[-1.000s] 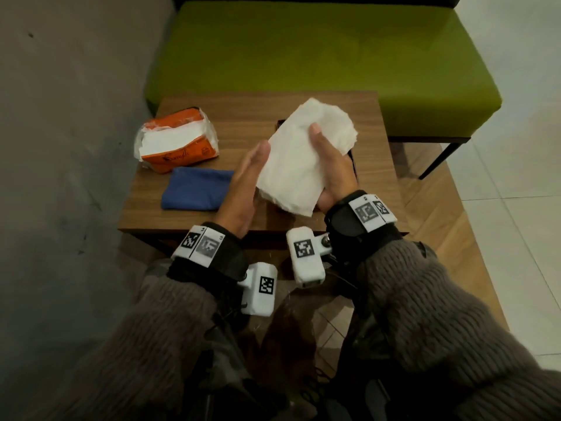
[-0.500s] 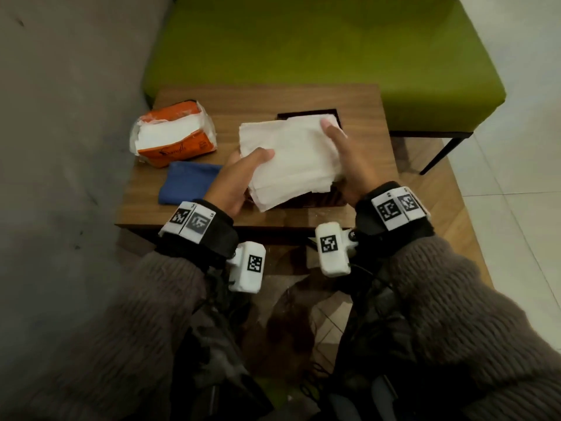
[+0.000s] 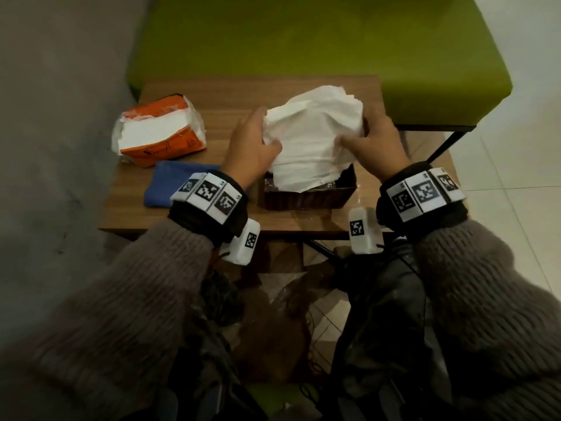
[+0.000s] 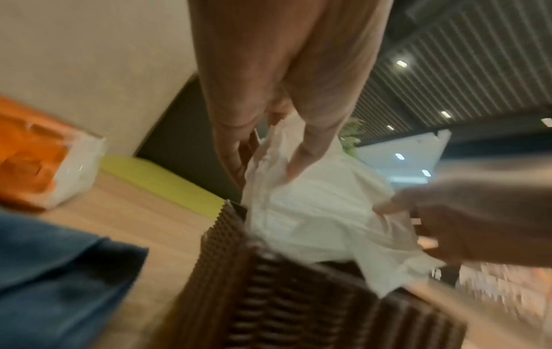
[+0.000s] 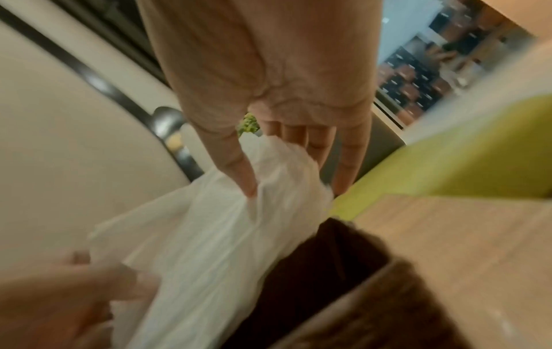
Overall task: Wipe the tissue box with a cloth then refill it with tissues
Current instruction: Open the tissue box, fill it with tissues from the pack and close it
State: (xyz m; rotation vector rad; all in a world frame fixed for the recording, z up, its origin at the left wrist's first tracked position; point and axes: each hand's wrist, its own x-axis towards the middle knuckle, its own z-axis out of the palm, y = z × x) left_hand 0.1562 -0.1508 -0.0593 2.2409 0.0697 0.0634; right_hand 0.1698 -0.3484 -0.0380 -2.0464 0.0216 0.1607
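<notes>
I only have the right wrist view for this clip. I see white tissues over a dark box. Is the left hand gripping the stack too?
Observer: Yes. The left hand pinches the tissue stack on its left side, thumb in front; the right hand holds the other side.
Operator: Are the tissues fully in the box?
Observer: No. The head view shows the stack bulging above the woven tissue box, only its lower part inside.
Operator: Where is the cloth?
Observer: The blue cloth lies on the table, left of the box, by the opened orange tissue pack.

Tissue box (image 3: pixel 306 198) interior under tissues (image 3: pixel 312 141).
</notes>
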